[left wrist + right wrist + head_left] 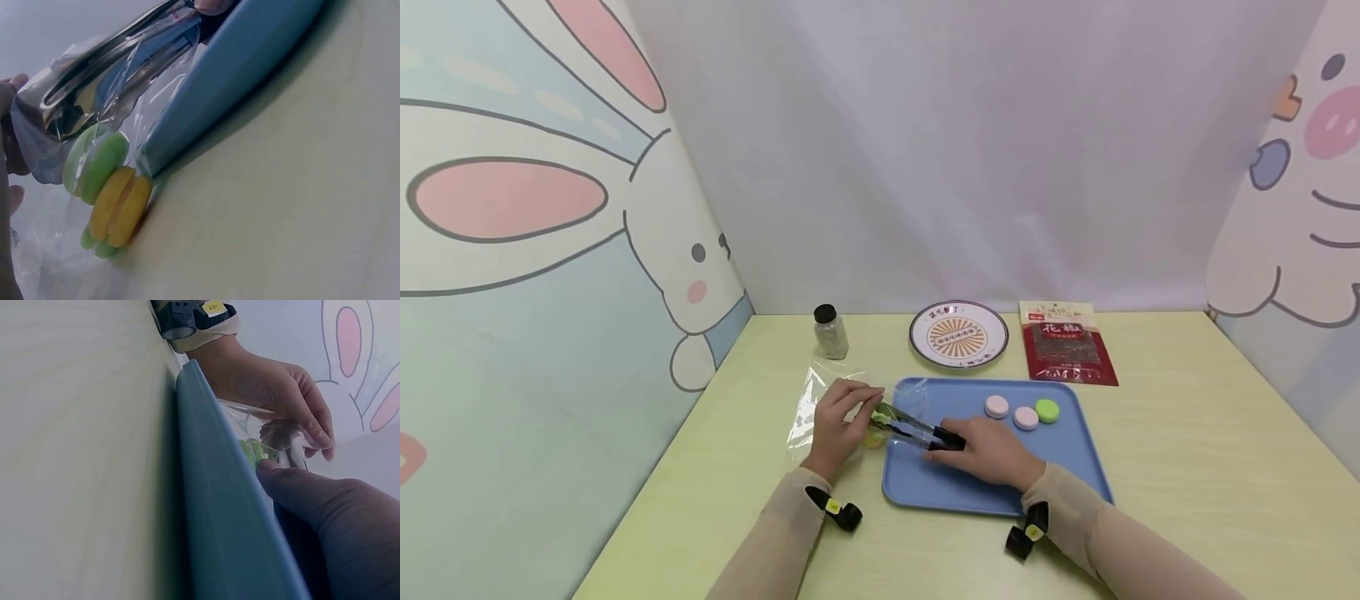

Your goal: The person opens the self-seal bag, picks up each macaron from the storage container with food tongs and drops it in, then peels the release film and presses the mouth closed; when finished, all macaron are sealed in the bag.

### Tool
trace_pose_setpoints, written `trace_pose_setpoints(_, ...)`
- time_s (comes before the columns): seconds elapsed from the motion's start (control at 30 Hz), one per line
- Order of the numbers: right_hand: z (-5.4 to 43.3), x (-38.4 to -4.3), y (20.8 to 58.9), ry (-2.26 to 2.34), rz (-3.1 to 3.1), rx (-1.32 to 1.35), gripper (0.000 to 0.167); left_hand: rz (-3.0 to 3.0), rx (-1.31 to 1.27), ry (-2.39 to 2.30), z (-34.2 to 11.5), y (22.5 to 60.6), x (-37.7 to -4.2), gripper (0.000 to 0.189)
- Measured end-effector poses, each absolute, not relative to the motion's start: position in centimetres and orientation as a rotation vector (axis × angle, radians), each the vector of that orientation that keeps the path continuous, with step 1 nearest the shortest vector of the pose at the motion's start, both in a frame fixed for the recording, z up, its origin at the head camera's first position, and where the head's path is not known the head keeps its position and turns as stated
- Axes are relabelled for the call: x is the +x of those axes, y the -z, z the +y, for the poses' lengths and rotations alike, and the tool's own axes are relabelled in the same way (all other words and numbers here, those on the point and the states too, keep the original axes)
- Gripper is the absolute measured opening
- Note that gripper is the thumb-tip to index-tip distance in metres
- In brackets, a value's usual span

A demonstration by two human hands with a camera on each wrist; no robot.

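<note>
In the head view, the right hand (988, 450) grips black-handled metal tongs (915, 421), tips in a clear plastic bag (809, 408). Left wrist view: round green cookies (107, 165) and a round yellow cookie (115, 209) sit inside, beside the blue tray (234, 78). Right wrist view: the left hand (272, 387) pinches the bag.

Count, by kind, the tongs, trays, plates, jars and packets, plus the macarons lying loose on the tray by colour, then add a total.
Tongs: 1
Blue tray: 1
Plate: 1
Jar: 1
Red packet: 1
Pink macarons on the tray: 2
Green macaron on the tray: 1
Total: 8
</note>
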State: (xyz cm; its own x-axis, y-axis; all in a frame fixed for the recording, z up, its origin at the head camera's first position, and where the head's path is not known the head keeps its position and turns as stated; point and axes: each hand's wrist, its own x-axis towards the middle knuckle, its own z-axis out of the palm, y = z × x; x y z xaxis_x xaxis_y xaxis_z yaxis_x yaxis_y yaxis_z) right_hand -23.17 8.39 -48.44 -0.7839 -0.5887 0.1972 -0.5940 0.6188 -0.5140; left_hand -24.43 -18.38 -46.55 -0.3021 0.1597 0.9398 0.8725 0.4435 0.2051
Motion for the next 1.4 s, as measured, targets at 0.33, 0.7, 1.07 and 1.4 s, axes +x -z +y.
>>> trace_pose_setpoints(0.33,8.4,-23.2,48.3,-0.906,-2.845,1.013,0.040,-1.749,-0.889,0.939,-18.6,47.0,-24.7,0.026)
trace_pose_setpoints(0.7,8.4,-23.1,48.2,-0.879,-2.885,0.920,0.057,-1.748,-0.896,0.959,-18.1,45.5,-23.6,0.026)
trace_pose_setpoints(1.07,8.3,-23.0,48.6,-0.802,-2.861,0.855,0.057,-1.785,-0.880,0.940,-18.8,47.4,-24.7,0.023)
trace_pose_setpoints(1.4,10.0,-21.6,47.5,-0.543,-2.782,0.738,0.058,-1.848,-0.872,0.945,-19.6,48.6,-25.6,0.021)
